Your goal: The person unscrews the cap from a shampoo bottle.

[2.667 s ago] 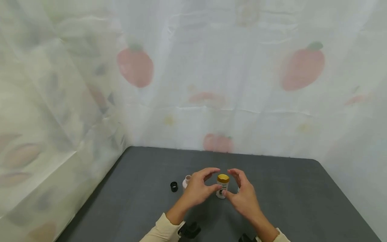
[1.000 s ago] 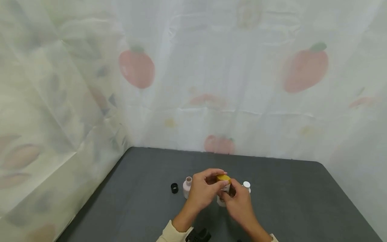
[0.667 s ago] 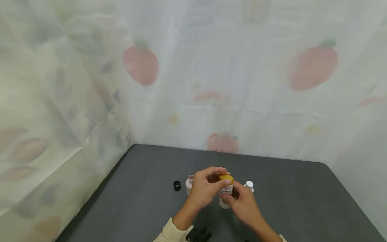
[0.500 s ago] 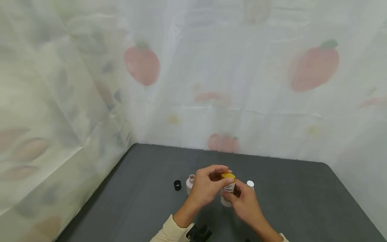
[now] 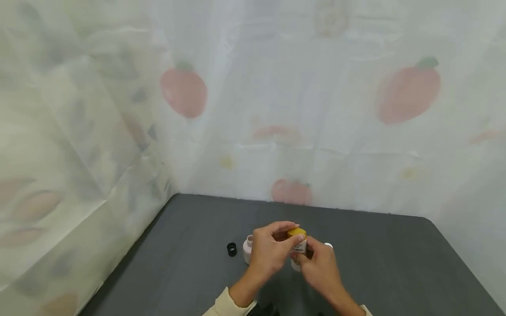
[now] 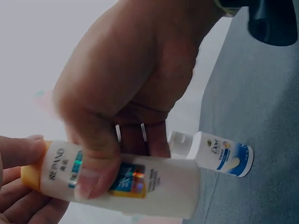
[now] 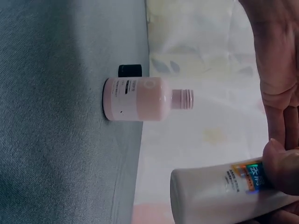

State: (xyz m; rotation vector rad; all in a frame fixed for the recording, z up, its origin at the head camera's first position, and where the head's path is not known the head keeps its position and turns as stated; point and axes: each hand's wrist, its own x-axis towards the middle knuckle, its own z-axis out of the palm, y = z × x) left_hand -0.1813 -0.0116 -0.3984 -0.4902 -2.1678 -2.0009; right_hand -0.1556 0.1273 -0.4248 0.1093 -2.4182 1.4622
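A white shampoo bottle with a yellow cap is between both hands, raised above the table and slightly tilted in the head view. My left hand pinches the cap between thumb and fingers. Lower down, my right hand grips the bottle's body, its thumb across the label in the left wrist view. To the left stands a pink bottle with a bare threaded neck, partly behind my left hand in the head view. A black cap lies just beyond it.
A white Dove bottle with a white cap stands upright to the right, mostly behind my right hand in the head view. The dark grey table meets a fruit-printed curtain at the back and left.
Earlier both hands hovered around the shampoo bottle with fingers apart. Now the left hand has taken its yellow cap and the right its body, and the bottle has come up. The view shifted slightly.
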